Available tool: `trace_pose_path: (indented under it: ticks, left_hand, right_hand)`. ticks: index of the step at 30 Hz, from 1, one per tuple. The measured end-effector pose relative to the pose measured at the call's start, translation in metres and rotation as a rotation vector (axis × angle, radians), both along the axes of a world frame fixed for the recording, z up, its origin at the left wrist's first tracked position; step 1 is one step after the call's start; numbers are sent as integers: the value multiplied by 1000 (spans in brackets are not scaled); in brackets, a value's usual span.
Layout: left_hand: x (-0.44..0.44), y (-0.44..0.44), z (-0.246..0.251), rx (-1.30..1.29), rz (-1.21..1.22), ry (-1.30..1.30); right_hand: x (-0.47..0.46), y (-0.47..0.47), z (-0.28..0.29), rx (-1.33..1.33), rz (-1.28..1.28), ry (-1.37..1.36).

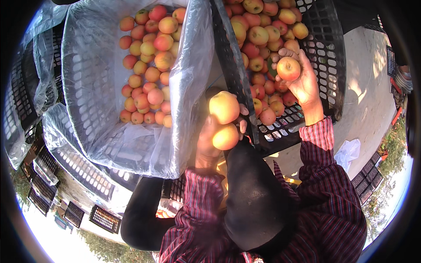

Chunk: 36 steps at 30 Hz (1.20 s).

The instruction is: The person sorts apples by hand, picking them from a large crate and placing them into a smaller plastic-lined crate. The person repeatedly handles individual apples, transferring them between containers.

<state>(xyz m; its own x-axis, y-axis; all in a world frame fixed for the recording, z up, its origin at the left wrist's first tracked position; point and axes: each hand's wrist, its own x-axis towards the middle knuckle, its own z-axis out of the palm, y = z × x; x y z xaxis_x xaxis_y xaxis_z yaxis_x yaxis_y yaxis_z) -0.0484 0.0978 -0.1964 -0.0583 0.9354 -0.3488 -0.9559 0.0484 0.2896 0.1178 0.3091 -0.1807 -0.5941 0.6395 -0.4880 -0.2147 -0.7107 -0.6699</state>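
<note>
Two red-and-yellow apples, an upper one (224,107) and a lower one (225,136), rest in my left hand (206,142), its fingers curled around them. That hand is between two black plastic crates. My right hand (304,83) holds a single apple (288,69) above the right crate (325,62), fingers around its far side. Beneath it lies a heap of loose apples (258,35) with a green leaf (271,67) among them. On the left, a crate lined with clear plastic film (95,131) contains a layer of apples (141,101).
More black crates (21,85), some with plastic liners, stand at the far left. Smaller-looking crates (105,218) sit on the ground behind. A white plastic bag (348,152) lies on the concrete ground (358,82) at right. My knee (253,194) is close below the crates.
</note>
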Motion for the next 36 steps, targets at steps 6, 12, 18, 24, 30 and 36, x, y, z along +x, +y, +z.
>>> trace_pose_path:
  ticks: [6, 12, 18, 24, 30, 36]
  left_hand:
    - [-11, 8, 20, 27, 77, -195]
    - [-17, -2, 48, -162, 249, -341]
    - [-33, -10, 76, -174, 222, -387]
    - [-80, -54, 98, -530, 78, 42]
    - [-171, -65, 26, -937, -503, 944]
    - [-183, -94, -34, -998, -226, 681]
  right_hand:
    - [-45, -61, 58, 474, 155, -104]
    - [-68, -94, 87, 434, 437, -84]
    - [-76, -105, 84, 914, 512, -149]
    - [-83, -118, 71, 737, 257, -1]
    - [-86, -119, 68, 280, 164, -48]
    - [-81, -114, 76, -7, 151, -42]
